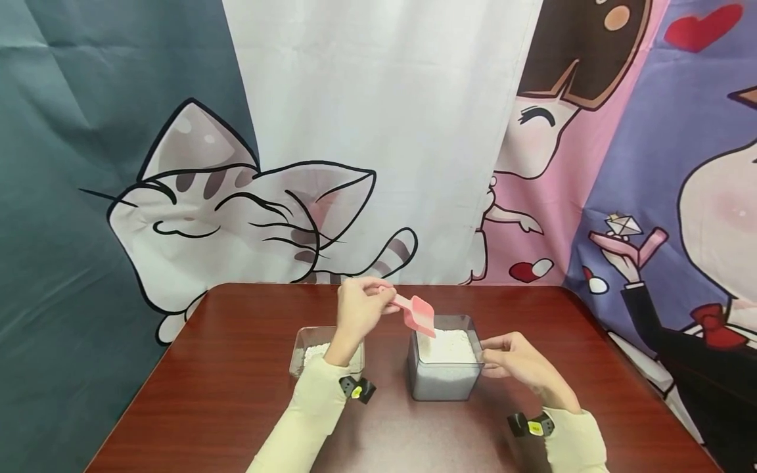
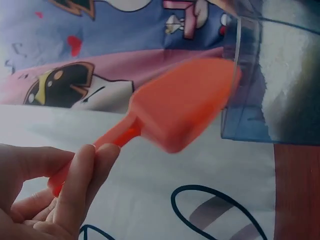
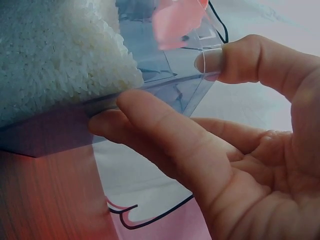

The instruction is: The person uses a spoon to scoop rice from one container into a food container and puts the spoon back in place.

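My left hand (image 1: 359, 307) pinches the handle of a pink scoop (image 1: 420, 316) between thumb and fingers. The scoop tilts down over the near-left part of a clear bluish plastic container (image 1: 446, 381), its lip close above the white rice (image 3: 60, 55) inside. In the left wrist view the underside of the scoop (image 2: 185, 105) shows, slightly blurred. My right hand (image 1: 520, 360) holds the container at its right side, thumb at the rim and fingers (image 3: 165, 125) against the outer wall. The container stands upright on the table.
A second, lower clear box (image 1: 298, 351) with white grains stands left of the container, partly hidden behind my left wrist. Both rest on a reddish-brown wooden table (image 1: 236, 374). A cartoon-printed cloth (image 1: 378, 98) hangs just behind the table's far edge.
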`<action>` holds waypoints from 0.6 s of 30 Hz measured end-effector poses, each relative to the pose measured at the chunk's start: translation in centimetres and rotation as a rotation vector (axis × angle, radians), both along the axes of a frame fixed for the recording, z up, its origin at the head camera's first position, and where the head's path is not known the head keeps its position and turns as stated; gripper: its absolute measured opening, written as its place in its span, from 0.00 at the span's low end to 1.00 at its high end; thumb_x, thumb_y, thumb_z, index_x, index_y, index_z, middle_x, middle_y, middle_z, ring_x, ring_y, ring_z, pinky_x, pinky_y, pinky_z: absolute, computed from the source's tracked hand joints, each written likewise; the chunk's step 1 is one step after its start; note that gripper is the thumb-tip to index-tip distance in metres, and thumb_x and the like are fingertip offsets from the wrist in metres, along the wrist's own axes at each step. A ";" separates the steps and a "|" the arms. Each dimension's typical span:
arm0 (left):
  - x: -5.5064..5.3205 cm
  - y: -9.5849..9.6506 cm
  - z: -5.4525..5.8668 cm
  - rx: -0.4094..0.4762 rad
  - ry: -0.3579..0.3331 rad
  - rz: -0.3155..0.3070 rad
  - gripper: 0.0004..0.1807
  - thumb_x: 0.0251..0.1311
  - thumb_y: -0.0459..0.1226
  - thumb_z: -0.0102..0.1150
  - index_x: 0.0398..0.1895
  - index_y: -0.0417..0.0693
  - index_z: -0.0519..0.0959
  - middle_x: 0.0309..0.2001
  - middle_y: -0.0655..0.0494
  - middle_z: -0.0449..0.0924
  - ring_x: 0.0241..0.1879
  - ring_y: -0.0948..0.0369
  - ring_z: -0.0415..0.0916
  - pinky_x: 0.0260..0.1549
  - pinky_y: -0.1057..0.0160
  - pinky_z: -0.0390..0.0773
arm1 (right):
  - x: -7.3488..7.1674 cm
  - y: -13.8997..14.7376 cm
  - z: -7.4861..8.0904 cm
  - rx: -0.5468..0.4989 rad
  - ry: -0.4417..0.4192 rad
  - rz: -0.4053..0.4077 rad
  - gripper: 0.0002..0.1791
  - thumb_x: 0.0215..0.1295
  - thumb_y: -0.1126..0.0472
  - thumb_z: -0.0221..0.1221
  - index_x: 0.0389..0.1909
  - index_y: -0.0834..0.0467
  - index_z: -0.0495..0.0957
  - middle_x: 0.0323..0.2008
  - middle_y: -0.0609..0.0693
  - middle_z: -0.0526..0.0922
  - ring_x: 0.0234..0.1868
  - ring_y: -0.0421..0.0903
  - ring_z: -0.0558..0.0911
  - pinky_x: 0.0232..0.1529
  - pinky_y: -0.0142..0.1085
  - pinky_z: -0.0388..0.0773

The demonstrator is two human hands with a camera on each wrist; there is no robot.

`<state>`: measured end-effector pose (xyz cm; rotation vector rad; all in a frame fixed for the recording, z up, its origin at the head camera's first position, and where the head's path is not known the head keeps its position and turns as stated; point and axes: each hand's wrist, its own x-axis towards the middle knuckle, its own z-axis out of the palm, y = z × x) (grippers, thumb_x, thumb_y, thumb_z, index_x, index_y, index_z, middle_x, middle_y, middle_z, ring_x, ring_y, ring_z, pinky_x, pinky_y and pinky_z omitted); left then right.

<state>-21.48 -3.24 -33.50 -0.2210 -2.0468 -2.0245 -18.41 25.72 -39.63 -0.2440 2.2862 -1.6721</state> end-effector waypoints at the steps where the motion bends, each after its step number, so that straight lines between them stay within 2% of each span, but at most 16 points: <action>1: -0.1 0.3 0.0 -0.030 0.010 0.010 0.03 0.48 0.24 0.60 0.26 0.32 0.81 0.22 0.41 0.81 0.20 0.54 0.82 0.21 0.63 0.83 | 0.0 0.0 0.0 0.001 -0.001 0.002 0.25 0.61 0.64 0.55 0.53 0.80 0.66 0.43 0.68 0.78 0.39 0.53 0.83 0.41 0.44 0.81; 4: -0.2 0.9 -0.1 -0.159 0.054 0.035 0.03 0.47 0.24 0.58 0.23 0.34 0.81 0.18 0.48 0.78 0.18 0.58 0.81 0.19 0.66 0.82 | 0.0 -0.2 0.1 0.008 -0.006 -0.005 0.24 0.61 0.64 0.56 0.52 0.79 0.68 0.43 0.67 0.79 0.39 0.53 0.83 0.41 0.44 0.81; 9: -0.1 1.9 0.4 -0.336 0.124 0.008 0.05 0.47 0.26 0.56 0.22 0.37 0.81 0.16 0.53 0.77 0.16 0.60 0.80 0.15 0.70 0.80 | -0.1 -0.2 0.3 0.015 -0.003 0.001 0.24 0.61 0.64 0.56 0.51 0.79 0.68 0.44 0.68 0.79 0.39 0.52 0.83 0.42 0.45 0.81; 13: -0.1 2.6 0.6 -0.503 0.191 0.025 0.05 0.46 0.28 0.56 0.19 0.42 0.81 0.15 0.58 0.76 0.16 0.68 0.74 0.12 0.75 0.72 | -0.1 -0.1 0.3 0.018 -0.007 -0.008 0.24 0.61 0.64 0.56 0.51 0.79 0.69 0.43 0.67 0.79 0.39 0.52 0.83 0.42 0.45 0.81; 16: -0.2 3.2 0.3 -0.588 0.195 0.038 0.06 0.45 0.29 0.57 0.17 0.46 0.80 0.14 0.62 0.74 0.18 0.67 0.68 0.13 0.74 0.66 | 0.0 -0.1 0.2 0.017 -0.011 -0.015 0.24 0.61 0.64 0.56 0.51 0.78 0.69 0.44 0.67 0.79 0.39 0.52 0.83 0.42 0.45 0.81; 18: -0.2 3.5 0.0 -0.611 0.169 0.032 0.08 0.45 0.29 0.56 0.15 0.47 0.80 0.13 0.62 0.73 0.19 0.66 0.68 0.13 0.74 0.67 | 0.0 0.0 0.2 0.019 -0.009 -0.013 0.24 0.61 0.63 0.56 0.51 0.78 0.69 0.44 0.67 0.79 0.39 0.52 0.83 0.42 0.45 0.81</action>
